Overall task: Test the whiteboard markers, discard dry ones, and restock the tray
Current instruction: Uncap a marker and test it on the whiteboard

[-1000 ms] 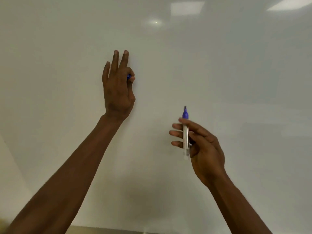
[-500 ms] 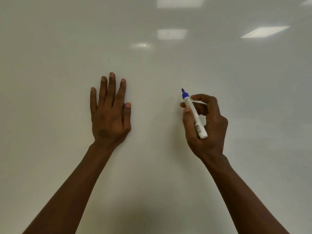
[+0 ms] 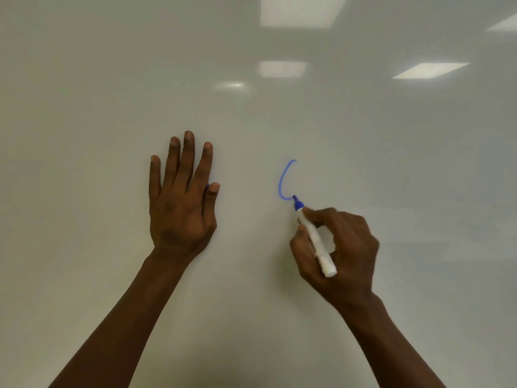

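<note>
A whiteboard fills the whole view. My right hand grips a white marker with a blue tip, and the tip touches the board. A curved blue stroke runs up from the tip, and its line is solid. My left hand lies flat against the board with its fingers straight. A sliver of the blue marker cap shows between that thumb and the index finger, pinched there. The rest of the cap is hidden by the hand.
Ceiling lights reflect off the glossy board at the top and upper right. No tray, bin or other markers are in view.
My right hand turned the marker tip down onto the board and drew a curved blue line. My left hand stayed flat on the board. The camera view shifted upward.
</note>
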`<state>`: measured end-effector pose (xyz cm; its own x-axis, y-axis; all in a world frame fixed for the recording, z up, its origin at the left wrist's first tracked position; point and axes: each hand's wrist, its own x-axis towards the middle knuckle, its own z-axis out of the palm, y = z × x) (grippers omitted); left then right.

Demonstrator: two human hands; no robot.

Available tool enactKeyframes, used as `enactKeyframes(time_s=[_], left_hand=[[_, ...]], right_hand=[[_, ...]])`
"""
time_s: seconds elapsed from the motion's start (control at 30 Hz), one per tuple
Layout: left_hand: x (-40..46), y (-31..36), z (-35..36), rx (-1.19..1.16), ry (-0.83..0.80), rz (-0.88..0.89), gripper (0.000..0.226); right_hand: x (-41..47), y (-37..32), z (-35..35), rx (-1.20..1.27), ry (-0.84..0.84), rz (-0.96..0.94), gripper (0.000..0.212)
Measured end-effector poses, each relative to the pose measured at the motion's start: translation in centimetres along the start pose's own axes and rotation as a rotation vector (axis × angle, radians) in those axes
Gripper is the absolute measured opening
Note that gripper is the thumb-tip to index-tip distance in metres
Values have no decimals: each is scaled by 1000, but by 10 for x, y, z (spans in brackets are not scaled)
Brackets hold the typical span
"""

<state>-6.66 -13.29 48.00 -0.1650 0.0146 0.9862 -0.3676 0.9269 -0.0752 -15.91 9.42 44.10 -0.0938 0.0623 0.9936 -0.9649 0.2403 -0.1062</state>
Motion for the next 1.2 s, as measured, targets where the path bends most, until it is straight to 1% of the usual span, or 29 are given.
enactKeyframes(time_s=[0.07, 0.13, 0.3, 0.4, 0.57, 0.67, 0.77, 0.83, 0.93, 1.07, 1.2], left_hand=[[0, 1, 1, -7, 9, 3, 54], [0, 1, 1, -11, 16, 4, 54], [-1, 2, 1, -25, 25, -2, 54], [-2, 1, 1, -40, 37, 0, 53], [-3, 1, 2, -47, 62, 16, 52], [-3, 0, 2, -56, 64, 18, 52], [-3, 0, 2, -63, 72, 15, 51], [-4, 0, 2, -66, 79, 13, 51], [-5, 1, 3, -70, 81, 10, 51], [-5, 0, 3, -87, 83, 6, 51], [-6, 2, 3, -103, 100, 5, 50]], right_hand=[[10, 4, -5, -7, 40, 63, 21], [13, 5, -8, 6, 38, 74, 21], [-26, 5, -14, -19, -58, -35, 16], [-35, 4, -22, -5, -112, -4, 15], [12, 8, -31, -37, 41, 112, 20], [16, 13, -29, -47, 24, 115, 21], [-11, 17, -31, -95, -14, 58, 17], [-32, 18, -34, -79, -47, 29, 16], [-41, 18, -41, -43, -79, 72, 17], [-8, 23, -51, -78, 23, 128, 21], [11, 29, -47, -88, 25, 126, 22]])
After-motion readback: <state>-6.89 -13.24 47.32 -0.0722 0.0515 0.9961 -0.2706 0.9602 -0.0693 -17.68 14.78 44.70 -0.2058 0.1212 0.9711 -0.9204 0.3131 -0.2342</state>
